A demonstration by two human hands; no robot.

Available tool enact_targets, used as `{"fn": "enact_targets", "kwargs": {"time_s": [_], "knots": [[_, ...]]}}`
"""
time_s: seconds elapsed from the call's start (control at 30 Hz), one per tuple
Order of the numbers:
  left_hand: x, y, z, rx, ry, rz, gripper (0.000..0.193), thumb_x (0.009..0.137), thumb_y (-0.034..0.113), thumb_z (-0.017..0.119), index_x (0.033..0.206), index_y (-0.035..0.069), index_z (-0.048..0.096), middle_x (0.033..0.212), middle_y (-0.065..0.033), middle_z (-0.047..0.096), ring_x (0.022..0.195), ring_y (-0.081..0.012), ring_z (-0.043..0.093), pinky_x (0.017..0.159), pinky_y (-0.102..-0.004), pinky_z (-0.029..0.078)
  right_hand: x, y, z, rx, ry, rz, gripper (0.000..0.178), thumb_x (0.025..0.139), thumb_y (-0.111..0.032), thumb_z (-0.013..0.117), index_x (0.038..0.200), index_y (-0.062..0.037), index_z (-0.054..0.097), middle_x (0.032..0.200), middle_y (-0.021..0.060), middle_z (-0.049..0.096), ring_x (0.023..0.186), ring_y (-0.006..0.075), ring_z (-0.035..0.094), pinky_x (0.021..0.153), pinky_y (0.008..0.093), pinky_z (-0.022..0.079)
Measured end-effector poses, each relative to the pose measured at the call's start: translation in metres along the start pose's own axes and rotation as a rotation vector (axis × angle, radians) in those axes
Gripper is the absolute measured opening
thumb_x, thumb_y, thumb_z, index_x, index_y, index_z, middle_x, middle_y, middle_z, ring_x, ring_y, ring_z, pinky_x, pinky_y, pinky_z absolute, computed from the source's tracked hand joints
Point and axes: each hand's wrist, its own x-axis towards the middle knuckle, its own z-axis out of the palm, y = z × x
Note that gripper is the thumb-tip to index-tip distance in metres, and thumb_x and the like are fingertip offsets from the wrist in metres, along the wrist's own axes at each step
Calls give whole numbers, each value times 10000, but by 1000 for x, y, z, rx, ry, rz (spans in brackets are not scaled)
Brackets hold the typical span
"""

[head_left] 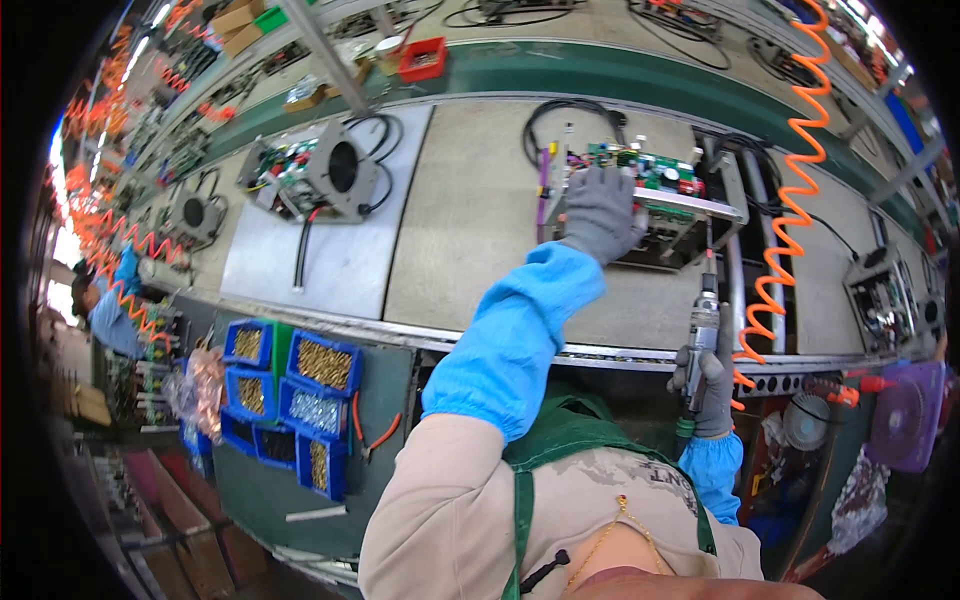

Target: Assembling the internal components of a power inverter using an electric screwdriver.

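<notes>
Biggest thing in shot is the bench [470,230], a long conveyor-type line w/ grey pallets running across the upper half of the frame. Upper left of centre sits a metal unit with a round fan opening [338,172] and loose wires, nobody touching it. Right of centre is the one being worked: an open metal chassis [690,225] w/ a green circuit board [640,165] on top.

Step looks like fastening on that board/chassis, imo. Left hand [600,212], grey glove, blue sleeve cover, arm stretched way up and fwd, lies palm-down w/ fingers spread flat over the left end of the chassis, pressing it steady, not gripping anything. Right hand [706,385] is down low at lower right, fingers wrapped tight round a powered screwdriver [704,330] held upright, bit pointing up toward the chassis but not clearly touching; orange coiled hose [790,240] hangs just beside it.

Next move prob needs the bit lined up on a screw spot while the left keeps the chassis from sliding.

Smaller stuff: blue bins of screws [300,385] at lower left, red tray [422,58] up top.
</notes>
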Motion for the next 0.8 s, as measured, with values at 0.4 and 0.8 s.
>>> {"fn": "enact_targets", "kwargs": {"time_s": [0.4, 0.8], "knots": [[-3, -9, -11, 17, -18, -19, 465, 769, 424, 607, 1063, 65, 568, 966, -100, 539, 956, -271, 522, 839, -446, 377, 3, -37, 21, -212, 70, 180, 811, 749, -118, 535, 1486, -174, 200, 770, 102, 561, 485, 149, 540, 446, 278, 485], [-13, -17, 13, -112, 108, -26, 595, 752, 418, 609, 1218, 60, 510, 1225, -198, 448, 1191, -369, 398, 990, -516, 309, 3, -19, 7, -222, 17, 137, 748, 838, -213, 509, 1494, -241, 152, 775, 103, 572, 508, 139, 557, 458, 288, 519]]}}
